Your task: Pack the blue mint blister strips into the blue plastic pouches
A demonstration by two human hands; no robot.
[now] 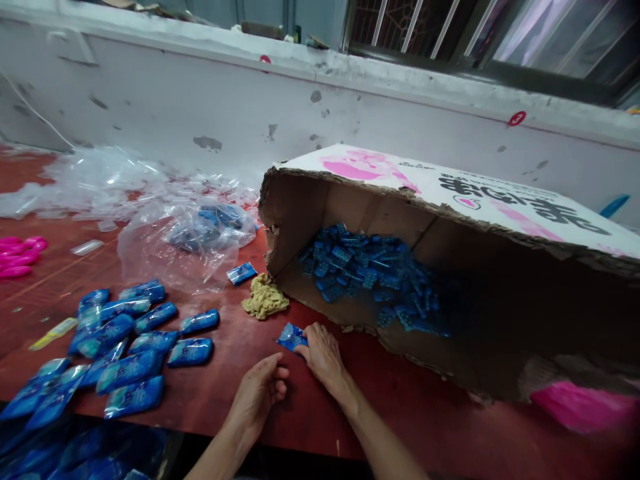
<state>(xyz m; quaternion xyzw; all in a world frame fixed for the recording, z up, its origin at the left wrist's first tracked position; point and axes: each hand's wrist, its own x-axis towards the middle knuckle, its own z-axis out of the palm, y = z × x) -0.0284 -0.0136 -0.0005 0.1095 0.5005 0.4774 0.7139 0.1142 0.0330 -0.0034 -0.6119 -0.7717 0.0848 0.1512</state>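
Note:
My right hand pinches a small blue packet between thumb and fingers, just above or on the red table. Beside it, my left hand is half curled, its thumb apart from the fingers, with nothing visible in it. A crumpled yellow cloth lies beyond the held packet, next to another flat blue packet. To the left, several plump blue packets lie in a loose pile. On the right, a torn cardboard box lies on its side, its open mouth showing a heap of small blue pieces.
A clear plastic bag with blue items stands behind the pile, near loose clear wrappers. Pink items lie at the far left, and a yellow strip nearer. More blue packets fill the space below the table edge.

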